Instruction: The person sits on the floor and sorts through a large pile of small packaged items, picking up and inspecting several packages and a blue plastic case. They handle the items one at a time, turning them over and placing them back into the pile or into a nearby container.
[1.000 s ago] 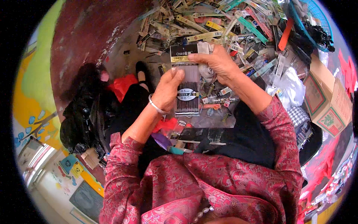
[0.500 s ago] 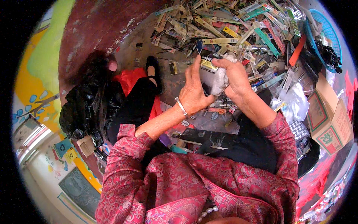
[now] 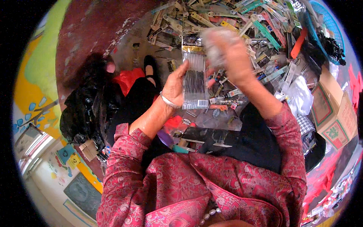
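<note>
The left hand [image 3: 174, 84] pinches a clear flat packet of dark pens [image 3: 194, 78] by its left edge, holding it upright above the littered floor [image 3: 128, 49]. The right hand [image 3: 227, 51], blurred, is closed around crumpled clear wrapping [image 3: 213, 45] just beside the packet's top.

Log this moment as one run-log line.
left hand: holds clear flat packet upright | right hand: raised, blurred, beside packet top | behind: packet pile on floor

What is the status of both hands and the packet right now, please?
Left hand gripping clear flat packet, upright. Right hand raised beside it, blurred, grip unclear. Heap of packets on floor beyond.
</note>
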A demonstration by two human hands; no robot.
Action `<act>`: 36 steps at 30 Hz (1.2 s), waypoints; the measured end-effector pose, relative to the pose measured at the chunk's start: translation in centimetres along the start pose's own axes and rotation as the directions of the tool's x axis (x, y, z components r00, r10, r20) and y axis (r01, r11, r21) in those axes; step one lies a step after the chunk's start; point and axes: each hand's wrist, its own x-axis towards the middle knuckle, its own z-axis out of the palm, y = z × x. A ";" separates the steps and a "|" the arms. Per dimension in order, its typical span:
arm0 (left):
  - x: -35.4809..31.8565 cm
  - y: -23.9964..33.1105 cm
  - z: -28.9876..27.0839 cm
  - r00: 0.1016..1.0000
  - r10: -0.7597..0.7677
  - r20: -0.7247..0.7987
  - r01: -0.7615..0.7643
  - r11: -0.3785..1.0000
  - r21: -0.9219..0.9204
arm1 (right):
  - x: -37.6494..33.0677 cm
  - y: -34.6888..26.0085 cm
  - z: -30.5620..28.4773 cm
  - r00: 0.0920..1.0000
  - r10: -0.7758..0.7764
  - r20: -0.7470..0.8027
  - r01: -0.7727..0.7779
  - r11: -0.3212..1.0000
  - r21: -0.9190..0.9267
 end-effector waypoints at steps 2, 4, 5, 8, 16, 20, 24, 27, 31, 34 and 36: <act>0.1 0.3 -0.6 0.999 0.047 0.008 -0.047 0.997 0.062 | -1.3 2.6 1.8 0.972 -0.058 0.227 0.137 0.926 -0.352; 0.4 0.0 -0.4 0.996 0.084 0.040 -0.085 0.996 0.015 | -3.6 3.6 2.8 0.957 -0.039 0.287 0.171 0.877 -0.449; 0.5 0.1 -0.4 0.992 0.128 -0.006 -0.126 0.986 0.105 | -4.5 2.8 2.9 0.933 -0.038 0.357 0.222 0.843 -0.490; 0.1 0.8 0.7 0.988 0.156 0.004 -0.156 0.983 0.102 | -5.7 2.4 2.6 0.799 -0.099 0.594 0.455 0.745 -0.488; -0.5 1.6 0.9 0.992 0.122 0.039 -0.125 0.988 0.089 | -2.6 -1.5 -3.4 0.650 0.290 0.702 -0.131 0.953 -0.273; -0.9 1.7 0.4 0.994 -0.076 -0.080 0.098 0.940 0.327 | -1.7 -3.6 -3.5 0.962 0.073 0.264 -0.057 0.996 -0.070; -1.8 -0.2 2.5 0.992 -0.072 -0.108 0.108 0.919 0.380 | -2.3 1.2 -0.1 0.887 -0.376 0.269 0.462 0.721 -0.516; -1.9 -0.2 2.0 0.987 -0.094 -0.130 0.135 0.926 0.353 | -1.8 2.3 -2.0 0.937 -0.323 0.136 0.342 0.760 -0.552; -1.8 -0.8 4.1 0.988 -0.133 0.080 0.106 0.956 0.274 | 1.1 5.3 -7.9 0.963 -0.186 -0.196 0.032 0.798 -0.602; -1.4 -0.6 4.0 0.996 -0.058 0.063 0.037 0.952 0.305 | 1.2 5.9 -11.0 0.947 -0.045 -0.319 -0.148 0.821 -0.552; -1.4 -0.4 3.7 0.999 -0.040 0.027 0.028 0.935 0.354 | 1.0 5.5 -12.2 0.904 -0.203 -0.376 -0.124 0.718 -0.685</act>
